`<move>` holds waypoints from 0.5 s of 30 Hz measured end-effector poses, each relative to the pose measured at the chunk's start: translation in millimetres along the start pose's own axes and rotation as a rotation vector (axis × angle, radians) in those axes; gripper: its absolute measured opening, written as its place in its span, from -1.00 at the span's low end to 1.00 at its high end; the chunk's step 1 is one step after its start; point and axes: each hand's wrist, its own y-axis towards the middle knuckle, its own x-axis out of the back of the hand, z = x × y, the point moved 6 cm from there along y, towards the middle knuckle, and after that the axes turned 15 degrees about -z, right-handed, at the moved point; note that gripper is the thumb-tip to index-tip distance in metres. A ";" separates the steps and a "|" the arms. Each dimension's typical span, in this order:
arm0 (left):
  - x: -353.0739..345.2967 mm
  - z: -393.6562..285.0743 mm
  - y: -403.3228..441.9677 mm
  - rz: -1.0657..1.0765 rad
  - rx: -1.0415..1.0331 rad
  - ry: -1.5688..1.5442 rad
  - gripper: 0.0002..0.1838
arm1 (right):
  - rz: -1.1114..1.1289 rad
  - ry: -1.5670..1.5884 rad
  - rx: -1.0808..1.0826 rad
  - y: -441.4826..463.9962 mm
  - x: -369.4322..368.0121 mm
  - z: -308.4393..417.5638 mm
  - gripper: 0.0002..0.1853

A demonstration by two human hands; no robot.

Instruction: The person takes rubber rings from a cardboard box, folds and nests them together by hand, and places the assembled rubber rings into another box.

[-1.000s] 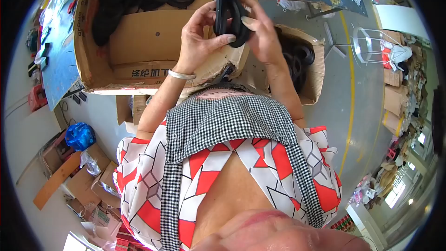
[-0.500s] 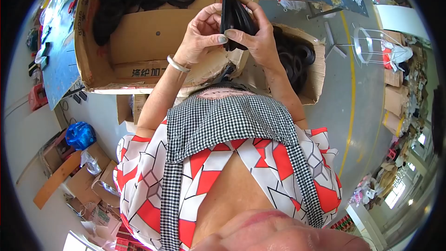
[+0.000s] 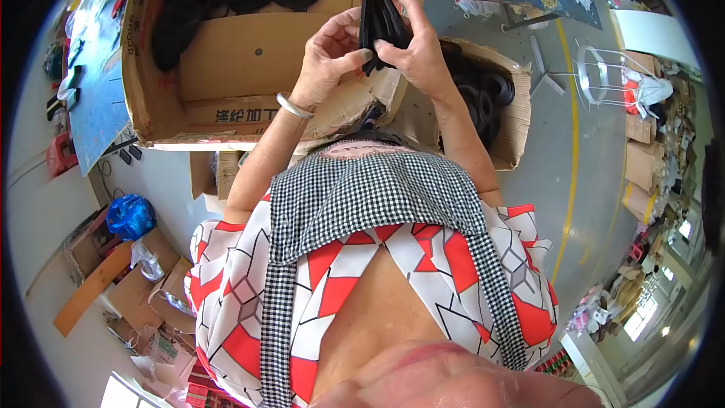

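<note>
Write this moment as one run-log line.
Left hand: gripping black pieces | right hand: gripping same pieces | large carton: black rings inside

A single wide view is looking out from the person's head, facing steeply down over the chest and forward, so that the patterned shirt (image 3: pixel 461 261) and checked apron (image 3: pixel 377 189) are lying closest and filling the lower middle. Farther out, near the top middle, the left hand (image 3: pixel 328 57) and right hand (image 3: pixel 415 53) are showing in front of a large cardboard box (image 3: pixel 249 57). The lens is bending the scene into a round, dark-cornered frame, taking in a blue table (image 3: pixel 102 102) on the left and grey floor (image 3: pixel 540 174) on the right.
</note>
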 end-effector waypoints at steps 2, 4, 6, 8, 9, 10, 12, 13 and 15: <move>-1.1 -3.7 -2.5 -0.005 -0.017 0.014 -0.42 | 0.027 -0.013 -0.038 1.2 0.9 -0.5 -0.32; 5.4 -5.6 -3.0 -0.107 0.038 -0.152 -0.45 | -0.004 0.216 -0.192 2.4 5.0 -3.1 -0.34; 43.3 -13.1 5.4 -0.254 0.069 -0.368 -0.60 | -0.225 0.366 -0.296 11.0 30.7 -9.7 -0.43; 80.7 -38.3 10.1 -0.359 0.061 -0.515 -0.66 | -0.324 0.555 -0.324 20.8 71.5 -35.9 -0.44; 79.3 -52.4 12.6 -0.305 0.036 -0.478 -0.65 | -0.244 0.483 -0.282 23.6 76.3 -31.5 -0.47; 73.1 -57.2 12.9 -0.310 -0.047 -0.294 -0.65 | -0.184 0.475 -0.288 22.6 72.0 -32.7 -0.47; 47.6 -51.1 10.7 -0.268 -0.209 -0.006 -0.58 | -0.097 0.464 -0.329 14.6 47.4 -23.5 -0.47; 31.5 -44.8 6.6 -0.187 -0.245 0.103 -0.59 | -0.065 0.390 -0.330 9.8 31.0 -17.9 -0.43; -2.1 -38.9 -0.3 -0.073 -0.251 0.088 -0.52 | -0.020 0.303 -0.131 6.6 3.7 -7.3 -0.32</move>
